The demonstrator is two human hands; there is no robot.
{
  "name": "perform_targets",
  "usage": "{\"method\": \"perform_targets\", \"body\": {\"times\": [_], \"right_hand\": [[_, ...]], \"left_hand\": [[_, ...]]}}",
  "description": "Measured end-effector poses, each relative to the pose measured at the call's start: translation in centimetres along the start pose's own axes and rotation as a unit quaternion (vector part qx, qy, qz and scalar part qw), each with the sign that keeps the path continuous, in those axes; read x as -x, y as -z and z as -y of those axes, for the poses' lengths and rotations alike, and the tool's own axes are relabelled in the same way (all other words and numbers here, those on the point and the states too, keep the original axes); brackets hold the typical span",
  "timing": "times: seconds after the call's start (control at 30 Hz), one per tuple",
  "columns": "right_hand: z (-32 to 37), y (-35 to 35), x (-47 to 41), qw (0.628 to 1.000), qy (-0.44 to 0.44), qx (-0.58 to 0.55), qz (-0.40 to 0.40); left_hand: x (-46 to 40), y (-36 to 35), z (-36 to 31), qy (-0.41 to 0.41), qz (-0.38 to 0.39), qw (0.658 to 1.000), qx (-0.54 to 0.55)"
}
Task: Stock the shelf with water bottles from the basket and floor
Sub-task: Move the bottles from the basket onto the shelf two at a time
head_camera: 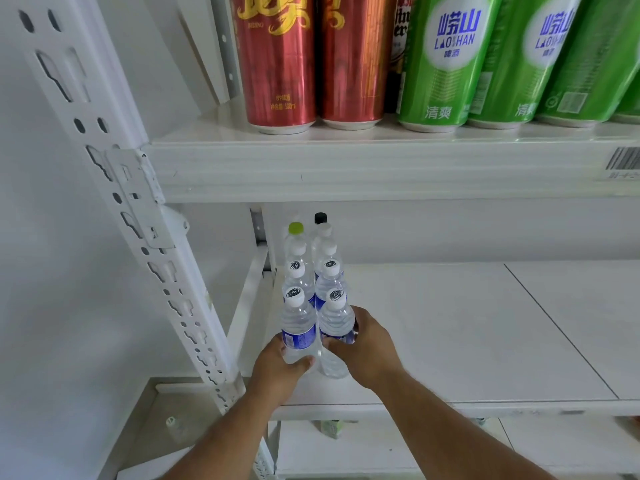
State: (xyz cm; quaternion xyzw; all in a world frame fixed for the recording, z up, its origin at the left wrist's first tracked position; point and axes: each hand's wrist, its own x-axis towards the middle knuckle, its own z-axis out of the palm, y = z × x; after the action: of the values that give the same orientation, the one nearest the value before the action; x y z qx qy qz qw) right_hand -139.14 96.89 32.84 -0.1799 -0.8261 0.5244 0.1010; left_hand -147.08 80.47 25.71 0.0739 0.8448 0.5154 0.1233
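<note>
Hands (367, 351) grip bottles (299, 327); cans (446, 60) read "LAOSHAN".

Both bare forearms reach forward side by side, the left hand (277, 370) and right hand (369, 351) each curled in a grip.

Ten bottles (298, 327), two red cans (278, 64), three green cans (446, 60).

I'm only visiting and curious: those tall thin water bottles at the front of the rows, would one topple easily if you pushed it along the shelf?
Probably, if pushed high. The front-left bottle is tall and narrow, so a low push should slide it more safely. It looks full, so likely weighty, which steadies it. The clear, thin-looking plastic may give a little under the left hand.
</note>
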Motion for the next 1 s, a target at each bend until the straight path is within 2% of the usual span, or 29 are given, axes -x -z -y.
{"method": "perform_targets", "body": {"times": [0.53,0.87,1.0], "right_hand": [[-0.5,0.5,2.9,0.99,-0.084,0.107,0.026],[-0.5,1.0,8.0,0.983,-0.101,0.148,0.042],[-0.4,1.4,9.8,0.977,-0.083,0.184,0.062]], "left_hand": [[4.1,0.9,0.3,0.044,0.022,0.999,-0.012],[8.3,0.4,0.4,0.026,0.05,0.995,-0.085],[10.5,0.4,0.1,0.02,0.051,0.993,-0.1]]}}
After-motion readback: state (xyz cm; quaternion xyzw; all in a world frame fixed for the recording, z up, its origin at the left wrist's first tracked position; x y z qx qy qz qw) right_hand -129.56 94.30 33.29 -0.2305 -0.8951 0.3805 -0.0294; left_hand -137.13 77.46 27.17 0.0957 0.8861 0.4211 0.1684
